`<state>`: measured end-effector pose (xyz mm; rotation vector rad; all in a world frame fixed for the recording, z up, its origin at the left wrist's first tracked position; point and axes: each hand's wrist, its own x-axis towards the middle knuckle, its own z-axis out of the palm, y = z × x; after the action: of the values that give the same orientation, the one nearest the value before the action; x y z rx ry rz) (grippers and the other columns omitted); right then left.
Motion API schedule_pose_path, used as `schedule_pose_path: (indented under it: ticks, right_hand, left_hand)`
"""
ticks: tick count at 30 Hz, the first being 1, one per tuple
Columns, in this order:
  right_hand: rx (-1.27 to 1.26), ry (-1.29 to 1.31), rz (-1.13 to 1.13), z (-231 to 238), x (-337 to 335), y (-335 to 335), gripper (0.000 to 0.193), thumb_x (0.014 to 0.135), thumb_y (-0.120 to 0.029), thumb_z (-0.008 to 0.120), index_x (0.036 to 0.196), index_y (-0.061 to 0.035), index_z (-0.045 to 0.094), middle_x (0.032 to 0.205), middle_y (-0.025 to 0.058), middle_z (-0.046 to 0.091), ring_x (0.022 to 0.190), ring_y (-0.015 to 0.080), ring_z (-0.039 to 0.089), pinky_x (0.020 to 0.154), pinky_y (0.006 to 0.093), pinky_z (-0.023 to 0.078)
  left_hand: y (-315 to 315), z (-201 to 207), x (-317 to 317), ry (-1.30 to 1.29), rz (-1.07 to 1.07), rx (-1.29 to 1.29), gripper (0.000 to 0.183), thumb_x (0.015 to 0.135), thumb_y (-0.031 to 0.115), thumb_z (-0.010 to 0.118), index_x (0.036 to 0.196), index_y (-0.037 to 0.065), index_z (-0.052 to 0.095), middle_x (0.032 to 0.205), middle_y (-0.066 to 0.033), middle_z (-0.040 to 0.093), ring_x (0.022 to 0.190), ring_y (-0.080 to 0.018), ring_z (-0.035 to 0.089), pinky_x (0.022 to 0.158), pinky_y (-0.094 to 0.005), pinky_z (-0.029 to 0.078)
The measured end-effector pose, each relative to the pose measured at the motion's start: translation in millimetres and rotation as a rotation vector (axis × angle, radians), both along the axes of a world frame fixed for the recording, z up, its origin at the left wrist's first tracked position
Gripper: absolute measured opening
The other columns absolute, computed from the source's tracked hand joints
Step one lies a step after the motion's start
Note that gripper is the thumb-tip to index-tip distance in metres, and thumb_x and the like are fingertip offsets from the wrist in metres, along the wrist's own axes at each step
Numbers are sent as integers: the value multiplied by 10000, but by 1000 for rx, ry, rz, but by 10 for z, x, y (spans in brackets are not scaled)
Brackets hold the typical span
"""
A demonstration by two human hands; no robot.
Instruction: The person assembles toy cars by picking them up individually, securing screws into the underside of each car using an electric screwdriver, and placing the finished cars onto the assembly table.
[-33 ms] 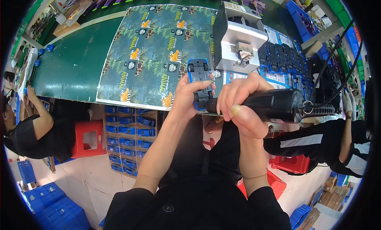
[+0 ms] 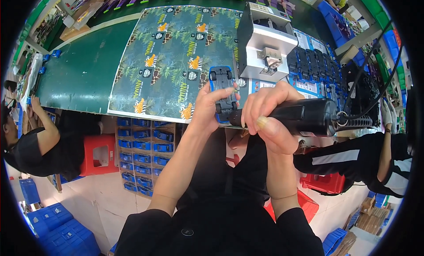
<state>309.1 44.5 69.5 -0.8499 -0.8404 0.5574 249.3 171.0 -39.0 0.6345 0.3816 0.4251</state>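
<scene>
My left hand [image 2: 209,102] holds a blue toy car [image 2: 224,96] upside down, its black underside and wheels facing up, thumb across the middle. In my right hand [image 2: 274,117] is a black electric screwdriver [image 2: 309,118], gripped near its front end and lying almost level. The screwdriver's nose points left and meets the near end of the car; its bit is hidden there. Just beyond both hands stands a silver screw feeder [image 2: 266,48] with a metal block on its front.
Printed animal-pattern sheeting [image 2: 172,57] covers part of the green table [image 2: 84,79]. Several black-and-blue car parts [image 2: 311,66] lie in rows right of the feeder. A partitioned box of blue cars [image 2: 141,145] stands below the edge. Co-workers sit either side, near red stools [image 2: 98,155]. Cables [image 2: 371,75] hang at right.
</scene>
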Motion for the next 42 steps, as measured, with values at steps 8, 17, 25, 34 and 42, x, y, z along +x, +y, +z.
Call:
schedule_pose_path:
  ticks: [8, 17, 25, 34, 42]
  right_hand:
    - [208, -207, -63, 61, 142, -373, 252, 877, -240, 628, 957, -39, 498, 678, 40, 505, 519, 137, 485, 529, 292, 424]
    - [173, -136, -142, -141, 270, -661, 269, 886, -273, 631, 918, -49, 486, 645, 30, 456, 472, 112, 418, 497, 253, 370]
    - [164, -83, -65, -263, 421, -708, 248, 895, -245, 618, 912, -44, 474, 630, 36, 453, 459, 116, 417, 485, 256, 371]
    - [139, -57, -151, -161, 341, -1034, 290, 828, -243, 680, 929, -28, 512, 614, 43, 507, 490, 157, 499, 490, 300, 434]
    - [90, -6, -169, -27, 341, -1854, 271, 705, -75, 774, 873, 12, 579, 611, 80, 571, 499, 175, 557, 508, 300, 499]
  left_hand:
    - [463, 247, -9, 54, 369, 1748, 614, 824, 529, 711, 1190, 61, 558, 1024, -125, 633, 874, -243, 655, 725, -377, 537]
    - [1838, 405, -933, 433, -264, 2638, 974, 674, 734, 649, 1416, 134, 448, 1291, -135, 525, 1236, -296, 498, 1081, -543, 321]
    - [2065, 321, -1881, 708, 110, 2481, 924, 679, 558, 787, 1398, 82, 455, 1466, -201, 390, 1359, -379, 379, 1135, -560, 264]
    - [-214, 144, 31, -199, 156, 1903, 408, 783, 194, 768, 1120, 24, 613, 1133, -155, 630, 989, -319, 638, 832, -429, 516]
    - [-1796, 81, 2070, 79, -296, 1377, 593, 832, 418, 699, 1117, -93, 605, 959, -254, 680, 900, -391, 674, 767, -459, 522]
